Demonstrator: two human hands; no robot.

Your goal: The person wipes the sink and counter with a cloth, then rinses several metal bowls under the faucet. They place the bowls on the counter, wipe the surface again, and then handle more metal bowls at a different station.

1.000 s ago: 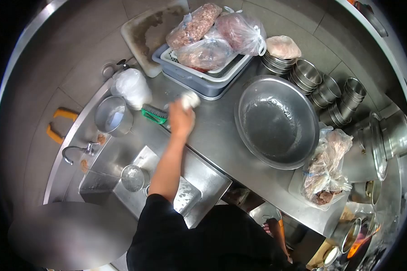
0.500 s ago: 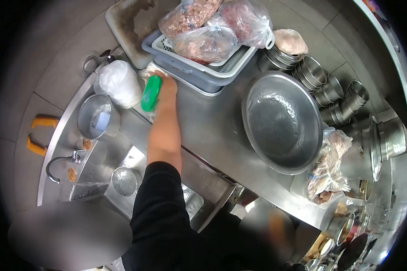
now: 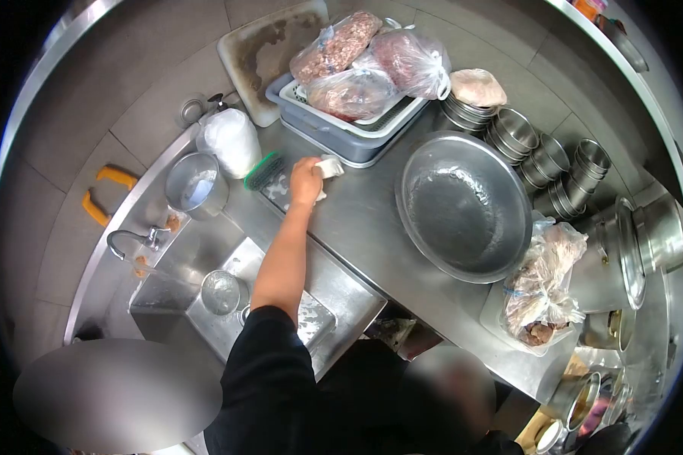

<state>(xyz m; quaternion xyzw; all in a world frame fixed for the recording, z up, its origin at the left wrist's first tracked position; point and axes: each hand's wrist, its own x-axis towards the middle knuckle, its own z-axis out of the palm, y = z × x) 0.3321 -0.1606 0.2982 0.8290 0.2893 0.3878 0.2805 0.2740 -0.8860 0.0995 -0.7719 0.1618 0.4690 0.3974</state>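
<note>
left hand (image 3: 306, 183) clenched on white cloth (image 3: 328, 167) | grey crate (image 3: 334, 145) edge just ahead, green brush (image 3: 264, 171) beside | table (image 3: 364, 227) room toward steel basin (image 3: 463, 205)

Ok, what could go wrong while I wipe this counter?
The left hand holds a cloth right beside the green brush; a wide stroke might knock it toward the sink. It is also close to the tub of bagged meat, so the cloth could pick up drips and spread them.
</note>
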